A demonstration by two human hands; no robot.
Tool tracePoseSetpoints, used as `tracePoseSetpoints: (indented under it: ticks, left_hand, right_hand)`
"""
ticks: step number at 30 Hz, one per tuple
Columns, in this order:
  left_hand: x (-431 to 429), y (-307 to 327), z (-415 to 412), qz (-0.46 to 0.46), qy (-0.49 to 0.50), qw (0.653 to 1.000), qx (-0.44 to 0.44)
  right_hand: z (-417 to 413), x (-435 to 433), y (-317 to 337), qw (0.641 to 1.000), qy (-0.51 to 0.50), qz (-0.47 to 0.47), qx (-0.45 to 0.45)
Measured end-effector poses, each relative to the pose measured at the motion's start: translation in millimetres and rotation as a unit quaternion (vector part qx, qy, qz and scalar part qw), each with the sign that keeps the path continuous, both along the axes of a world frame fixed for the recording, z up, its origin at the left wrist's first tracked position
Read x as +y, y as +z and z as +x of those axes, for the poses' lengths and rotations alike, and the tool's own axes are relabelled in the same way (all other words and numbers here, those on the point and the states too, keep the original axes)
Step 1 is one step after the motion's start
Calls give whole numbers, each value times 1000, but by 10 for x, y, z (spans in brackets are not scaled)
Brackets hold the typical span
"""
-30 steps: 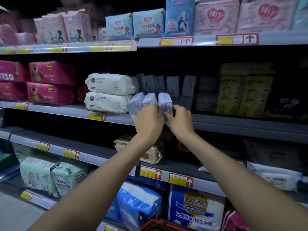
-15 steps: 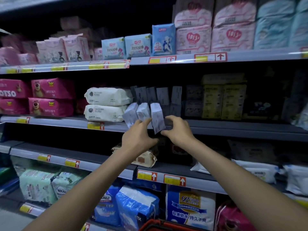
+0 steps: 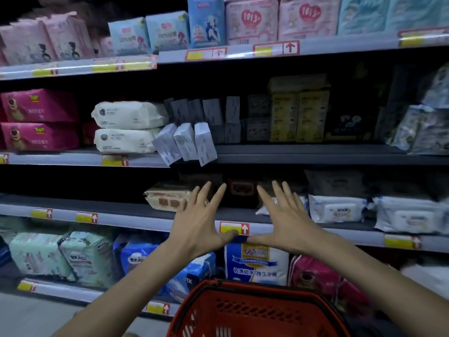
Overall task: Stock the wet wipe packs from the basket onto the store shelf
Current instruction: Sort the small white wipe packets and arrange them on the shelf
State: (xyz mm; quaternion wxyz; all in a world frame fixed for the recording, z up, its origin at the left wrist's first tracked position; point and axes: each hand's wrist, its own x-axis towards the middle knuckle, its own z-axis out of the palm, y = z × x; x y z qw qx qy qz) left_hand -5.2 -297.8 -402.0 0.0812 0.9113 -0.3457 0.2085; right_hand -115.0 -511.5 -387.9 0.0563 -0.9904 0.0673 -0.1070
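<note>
Both grips are released: left hand [image 3: 196, 227] and right hand [image 3: 289, 227] hover splayed below three grey wet wipe packs [image 3: 184, 142] leaning at the edge of the dark metal shelf [image 3: 303, 154]. This placement seems finished; next, reach down into the red plastic basket [image 3: 243, 285].

The left forearm [image 3: 126, 283] rises from the lower left and the right forearm [image 3: 379, 271] from the lower right, both bare and angled inward. The left hand [image 3: 198, 228] shows its back to the camera, 4 fingers straight and spread upward, thumb stretched toward the right. The right hand [image 3: 290, 226] mirrors it, fingers fanned and thumb pointing left. The 2 thumb tips lie close, perhaps touching; blur hides that. Both hands hold nothing.
</note>
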Motion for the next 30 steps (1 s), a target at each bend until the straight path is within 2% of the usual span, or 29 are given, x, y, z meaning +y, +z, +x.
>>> tracePoseSetpoints:
  ticks: [13, 18, 22, 27, 30]
  left_hand:
    - [-524, -1704, -375, 130, -75, 980, 130]
    - [-675, -2415, -577, 204, -90, 956, 189]
    - [-891, -2993, -731, 252, -102, 922, 275]
    - [-1289, -3634, -788, 223, -64, 887, 399]
    - [-1552, -3914, -748, 181, -38, 863, 471]
  right_hand:
    - [-715, -481, -1607, 982, -27, 53, 181]
    - [-897, -593, -2235, 963, -13, 57, 262]
    - [-1112, -603, -2608, 942, 18, 70, 327]
    - [-1408, -623, -3072, 928, 22, 53, 369]
    - [-1539, -653, -3252, 937, 53, -19, 345]
